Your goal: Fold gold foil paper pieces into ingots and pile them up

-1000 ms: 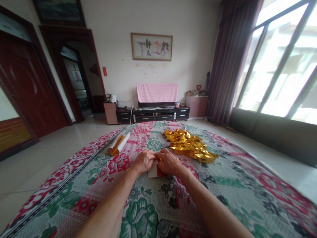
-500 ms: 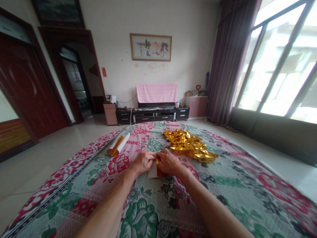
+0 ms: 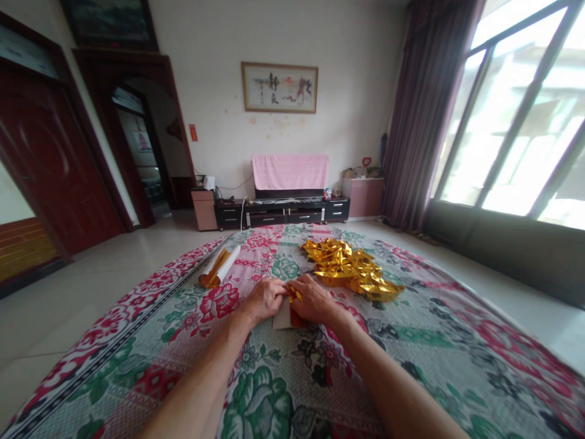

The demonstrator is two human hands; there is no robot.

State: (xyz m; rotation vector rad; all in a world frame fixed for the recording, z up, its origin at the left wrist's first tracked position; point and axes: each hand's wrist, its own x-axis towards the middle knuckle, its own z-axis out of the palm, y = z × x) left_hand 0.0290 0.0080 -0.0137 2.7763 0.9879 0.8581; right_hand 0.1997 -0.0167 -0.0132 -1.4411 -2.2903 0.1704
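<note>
Both hands meet over a sheet of gold foil paper (image 3: 298, 319) with a white back, partly folded and lying on the flowered cloth. My left hand (image 3: 267, 299) is closed, its fingertips pinching the sheet's far edge. Close against it, my right hand (image 3: 314, 299) is closed too, gripping the gold side; its fingers cover much of the paper. A heap of folded gold foil pieces (image 3: 350, 268) lies just beyond my right hand. Farther to the left rests a curled stack of gold and white paper (image 3: 220, 267).
The flowered tablecloth (image 3: 183, 366) covers the large surface under my arms. Beyond it stand a low black TV cabinet (image 3: 269, 217), a pink cloth over a screen (image 3: 290, 172) and a small pink cabinet (image 3: 365, 198). Windows with a purple curtain (image 3: 414, 122) are on the right.
My fingers have shifted very slightly at the gold paper, and a little more crinkled foil shows between them. The heap and the curled stack have not moved.
</note>
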